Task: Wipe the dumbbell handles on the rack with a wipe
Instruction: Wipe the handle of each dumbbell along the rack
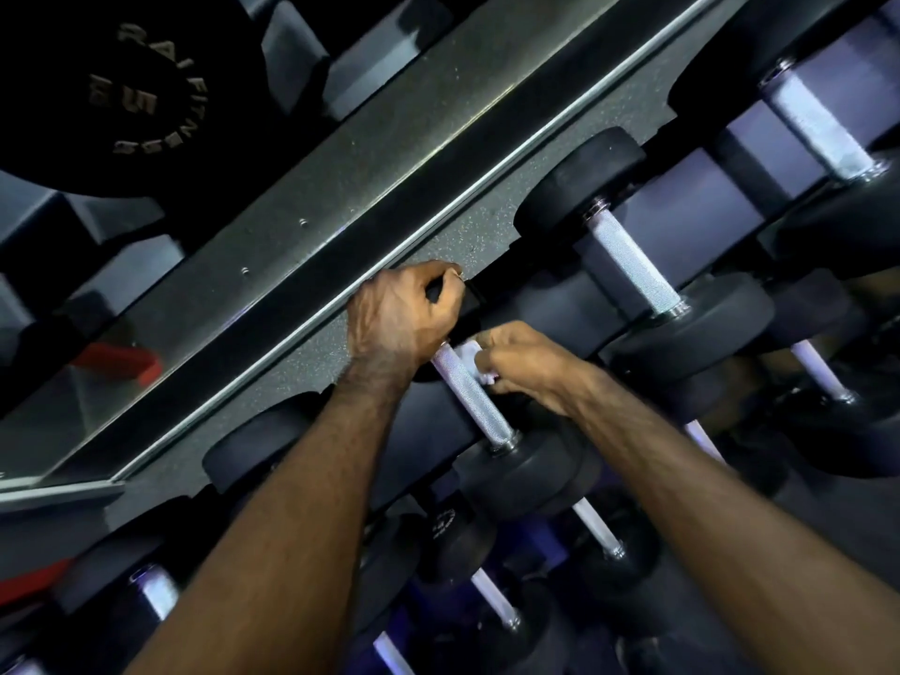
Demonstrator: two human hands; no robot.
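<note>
Both forearms reach in, the left hand [399, 319] curled over the dumbbell's far head, the right hand [526, 365] pinching the wipe [475, 365] against the handle [475, 397]; I'd wrap it fully and draw it toward the near head.

Round black rubber weight plate [97, 97], upper left: raised pale letters around the rim read "RAI FITNESS", first word possibly cut short by shadow. A "5" sits near its centre. Small round emblem on a black dumbbell head [444, 523], lower middle, too blurred to read.
</note>
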